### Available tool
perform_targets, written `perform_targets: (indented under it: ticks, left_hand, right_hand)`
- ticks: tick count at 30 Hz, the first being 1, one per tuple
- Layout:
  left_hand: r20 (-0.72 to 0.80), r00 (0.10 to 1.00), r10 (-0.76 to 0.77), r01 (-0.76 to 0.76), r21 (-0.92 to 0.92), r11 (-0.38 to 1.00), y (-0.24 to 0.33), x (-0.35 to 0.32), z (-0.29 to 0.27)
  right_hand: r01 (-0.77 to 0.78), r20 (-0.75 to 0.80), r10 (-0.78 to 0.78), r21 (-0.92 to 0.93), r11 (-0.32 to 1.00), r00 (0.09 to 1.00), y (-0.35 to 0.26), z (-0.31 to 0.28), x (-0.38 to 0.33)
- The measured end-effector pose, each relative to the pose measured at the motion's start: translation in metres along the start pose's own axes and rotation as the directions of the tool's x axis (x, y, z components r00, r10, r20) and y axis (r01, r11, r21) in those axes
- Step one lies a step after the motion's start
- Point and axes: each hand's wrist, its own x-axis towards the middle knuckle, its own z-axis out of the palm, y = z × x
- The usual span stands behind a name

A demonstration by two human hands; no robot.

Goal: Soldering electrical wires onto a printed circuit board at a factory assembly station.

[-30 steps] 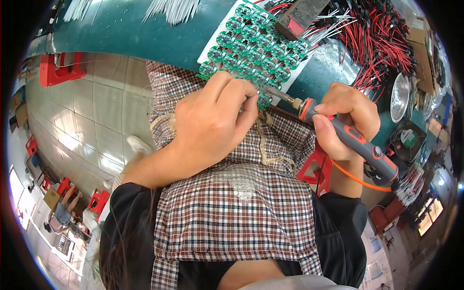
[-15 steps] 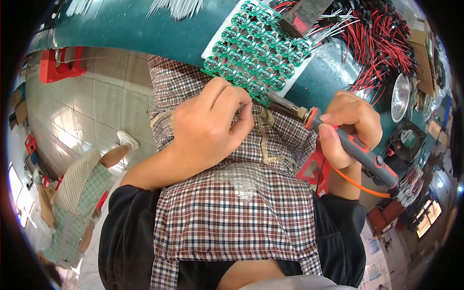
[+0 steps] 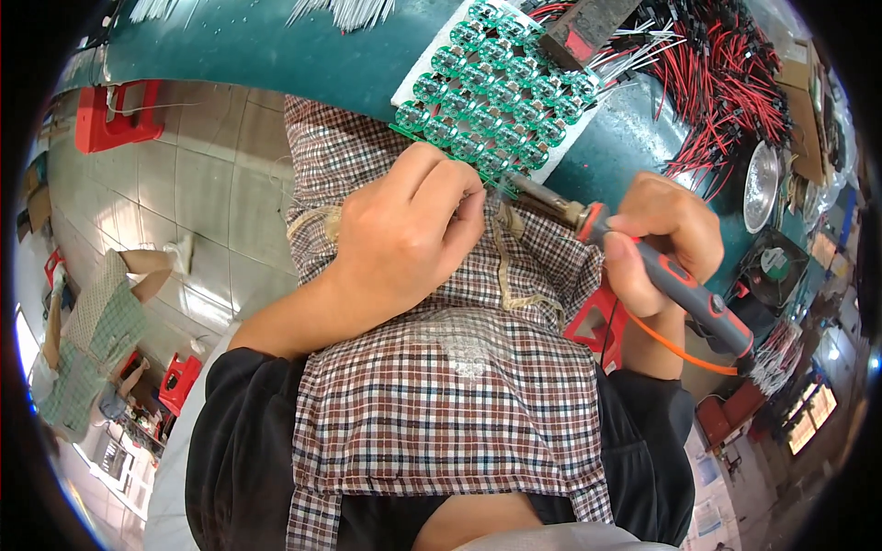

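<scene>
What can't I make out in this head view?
Head view:
Bare left hand: grasp hidden by its own fingers.
Grey-and-red pen-shaped soldering iron: tip contact too small.
Round green circuit boards: fine parts too small.
Thin white wires: cut off by upper edge.

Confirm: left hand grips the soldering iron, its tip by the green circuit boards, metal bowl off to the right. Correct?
Wrong hand: the head view shows the right hand gripping the soldering iron. Its tip is by the green circuit boards, metal bowl off to the right.
</scene>
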Motion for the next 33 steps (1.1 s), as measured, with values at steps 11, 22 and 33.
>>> perform_targets:
  ticks: [11, 22, 33]
  left_hand:
    - [-0.036, 0.999, -0.022, 0.025, 0.064, 0.998, 0.002, -0.004, -0.005]
    - [-0.039, 0.999, 0.015, -0.012, 0.064, 0.998, 0.001, -0.004, -0.006]
    - [-0.094, 0.995, -0.035, 0.038, 0.028, 0.999, -0.004, -0.005, -0.007]
  right_hand:
    - [-0.005, -0.026, 0.005, 0.002, 1.000, 1.000, -0.002, 0.006, 0.000]
    - [-0.002, -0.165, 0.014, 0.074, 0.997, 0.986, 0.000, 0.006, -0.013]
    - [-0.019, -0.102, 0.022, 0.037, 0.999, 0.995, 0.001, 0.018, -0.002]
